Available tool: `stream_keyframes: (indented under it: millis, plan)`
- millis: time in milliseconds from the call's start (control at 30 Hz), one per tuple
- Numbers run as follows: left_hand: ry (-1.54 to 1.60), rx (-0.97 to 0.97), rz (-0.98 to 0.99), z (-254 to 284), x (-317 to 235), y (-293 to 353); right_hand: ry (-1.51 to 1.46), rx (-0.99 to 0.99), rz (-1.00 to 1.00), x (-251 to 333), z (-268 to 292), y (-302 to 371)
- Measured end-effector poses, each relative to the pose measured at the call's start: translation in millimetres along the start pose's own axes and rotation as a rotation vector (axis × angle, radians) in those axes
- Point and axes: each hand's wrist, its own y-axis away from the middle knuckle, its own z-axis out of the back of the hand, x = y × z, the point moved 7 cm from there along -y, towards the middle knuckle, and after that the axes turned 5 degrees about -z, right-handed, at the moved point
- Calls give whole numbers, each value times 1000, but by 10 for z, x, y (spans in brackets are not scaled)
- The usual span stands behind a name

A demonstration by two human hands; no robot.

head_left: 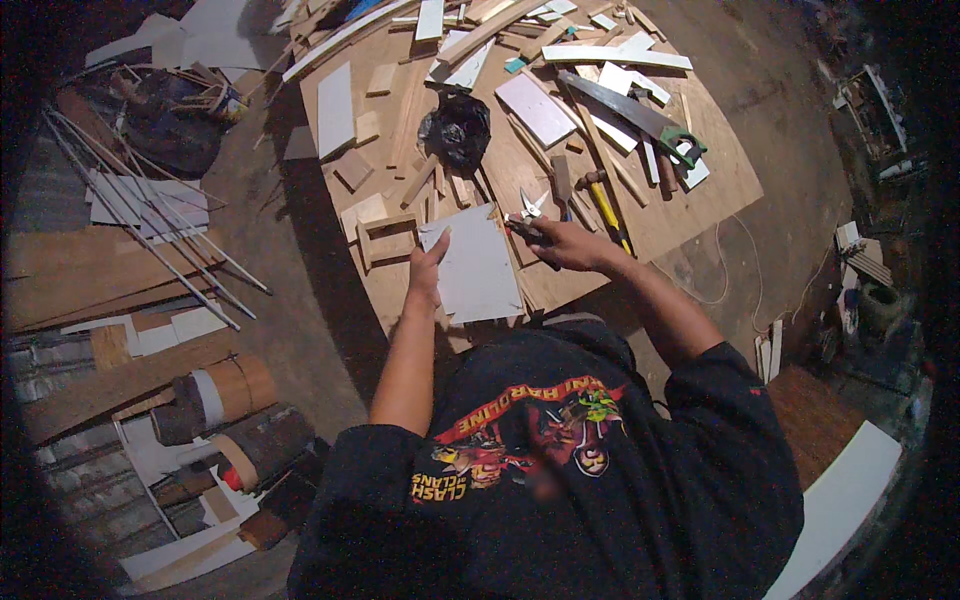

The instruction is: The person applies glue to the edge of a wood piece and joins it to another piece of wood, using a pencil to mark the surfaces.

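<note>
My left hand (428, 262) grips the left edge of a white rectangular board (478, 265), its thumb on the upper face. The board lies tilted near the table's front edge. In my right hand (572, 246) is a dark plier-like tool (524, 230), held at the board's right edge; its exact kind is unclear. Just beyond that hand are bright, pointed metal blades (533, 204); whether they belong to the tool I cannot tell. A small wooden frame (387, 241) sits left of the board. A hammer (606, 205) with a yellow handle lies to the right.
Wood offcuts and white strips crowd the plywood table (715, 190). A green-handled handsaw (640, 115) rests at the far right, and a crumpled black plastic bag (457, 130) lies mid-table. Long thin rods (150, 215) and boards lie on the left; a cord (722, 270) trails at right.
</note>
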Motion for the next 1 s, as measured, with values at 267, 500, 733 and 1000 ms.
stream_keyframes:
  millis: [267, 500, 733, 1000]
  plan:
    - [-75, 65, 32, -13, -83, -82, 338, 19, -149, 130, 29, 92]
    - [-244, 67, 84, -91, -203, -17, 439, 48, -236, 211, 74, 165]
    - [-437, 91, 53, -125, -236, 38, 265, 261, -343, -162, -151, 45]
    - [-862, -200, -54, -190, -316, 143, 329, 132, -273, -86, -197, 115]
